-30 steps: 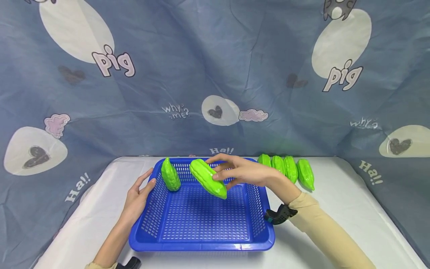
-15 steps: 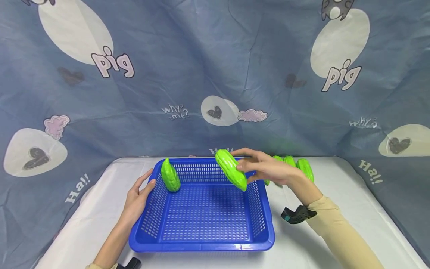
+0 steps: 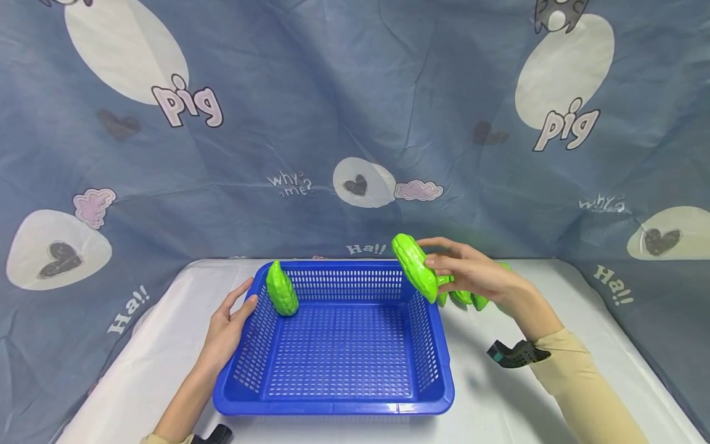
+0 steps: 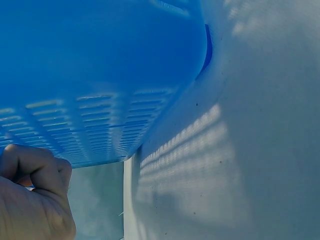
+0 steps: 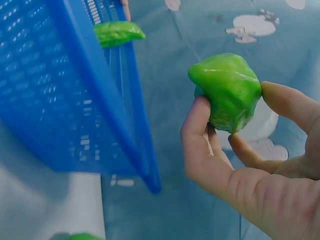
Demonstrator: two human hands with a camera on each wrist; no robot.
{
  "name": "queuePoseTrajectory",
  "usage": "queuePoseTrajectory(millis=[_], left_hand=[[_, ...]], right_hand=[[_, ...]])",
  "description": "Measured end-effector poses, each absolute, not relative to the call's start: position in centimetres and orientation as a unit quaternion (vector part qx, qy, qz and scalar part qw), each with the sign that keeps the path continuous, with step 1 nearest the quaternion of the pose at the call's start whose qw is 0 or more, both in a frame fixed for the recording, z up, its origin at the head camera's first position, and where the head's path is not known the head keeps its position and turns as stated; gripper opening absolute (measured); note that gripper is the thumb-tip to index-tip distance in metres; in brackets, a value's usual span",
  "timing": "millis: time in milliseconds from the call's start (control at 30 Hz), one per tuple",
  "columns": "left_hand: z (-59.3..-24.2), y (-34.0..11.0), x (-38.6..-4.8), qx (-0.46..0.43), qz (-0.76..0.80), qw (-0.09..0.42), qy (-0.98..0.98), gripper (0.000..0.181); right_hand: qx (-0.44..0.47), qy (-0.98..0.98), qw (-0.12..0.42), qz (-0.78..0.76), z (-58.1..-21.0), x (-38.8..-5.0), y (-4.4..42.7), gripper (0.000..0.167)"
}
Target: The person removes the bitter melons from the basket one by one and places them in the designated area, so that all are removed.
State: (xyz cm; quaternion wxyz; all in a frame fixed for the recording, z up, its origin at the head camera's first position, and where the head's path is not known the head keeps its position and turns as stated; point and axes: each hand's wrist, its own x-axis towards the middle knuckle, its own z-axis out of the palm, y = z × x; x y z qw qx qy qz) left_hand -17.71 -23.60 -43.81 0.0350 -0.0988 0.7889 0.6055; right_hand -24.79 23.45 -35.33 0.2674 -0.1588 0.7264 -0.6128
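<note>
A bright green bitter melon [image 3: 415, 267] is pinched between the thumb and fingers of my right hand [image 3: 471, 268], raised at the basket's back right corner. The right wrist view shows that melon [image 5: 227, 92] end-on, above and beside the basket wall. My left hand [image 3: 224, 330] holds the left rim of the blue plastic basket [image 3: 333, 407]; in the left wrist view its fingers [image 4: 42, 167] look bent against the slotted wall. Inside the basket, a second bitter melon [image 3: 281, 290] leans upright in the back left corner.
Several more bitter melons [image 3: 461, 296] lie on the white table [image 3: 499, 394] right of the basket, partly hidden behind my right hand. A blue printed cloth [image 3: 277, 123] hangs behind the table.
My right hand has moved right and slightly up with the bitter melon, from over the basket's middle to its back right corner. The left hand and basket have stayed put.
</note>
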Motion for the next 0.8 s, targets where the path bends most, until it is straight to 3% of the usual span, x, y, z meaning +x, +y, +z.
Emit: queuePoseTrajectory(millis=[800], left_hand=[[-43.7, -23.6, -17.6, -0.094, 0.605, 0.032, 0.79, 0.061]], right_hand=[[-0.07, 0.755, 0.214, -0.616, -37.5, -25.3, 32.0, 0.067]])
